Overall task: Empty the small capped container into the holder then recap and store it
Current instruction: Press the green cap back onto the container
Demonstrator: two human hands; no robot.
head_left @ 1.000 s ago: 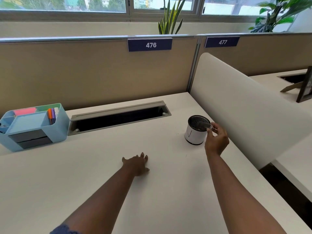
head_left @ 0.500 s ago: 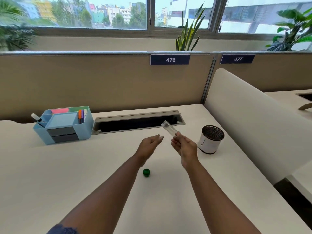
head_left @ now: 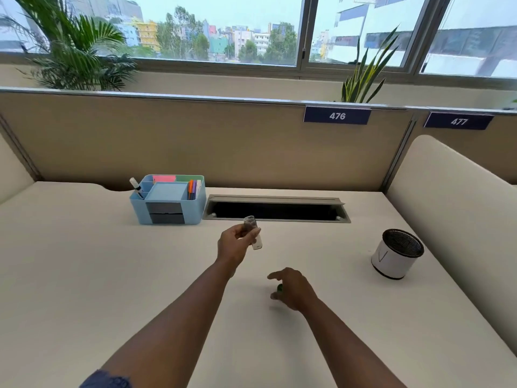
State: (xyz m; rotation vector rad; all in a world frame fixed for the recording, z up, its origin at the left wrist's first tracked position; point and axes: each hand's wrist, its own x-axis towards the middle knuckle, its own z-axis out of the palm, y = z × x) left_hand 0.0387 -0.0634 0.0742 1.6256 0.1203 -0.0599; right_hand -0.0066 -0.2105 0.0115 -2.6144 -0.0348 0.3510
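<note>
Now left hand (head_left: 237, 243) round vial (head_left: 253, 232)

We see soft, even daylight coming through the windows (head_left: 218, 29) at the back, bright and a little washed out there. The tabletop (head_left: 84, 275) is evenly lit, with only faint shadows. The wide lens bends the partition (head_left: 167, 141) and edges. The right hand (head_left: 293, 289) is slightly motion-blurred.

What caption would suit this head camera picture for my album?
Left hand holds an uncapped clear plastic vial while right hand reaches onto its small green cap on the white desk.
</note>
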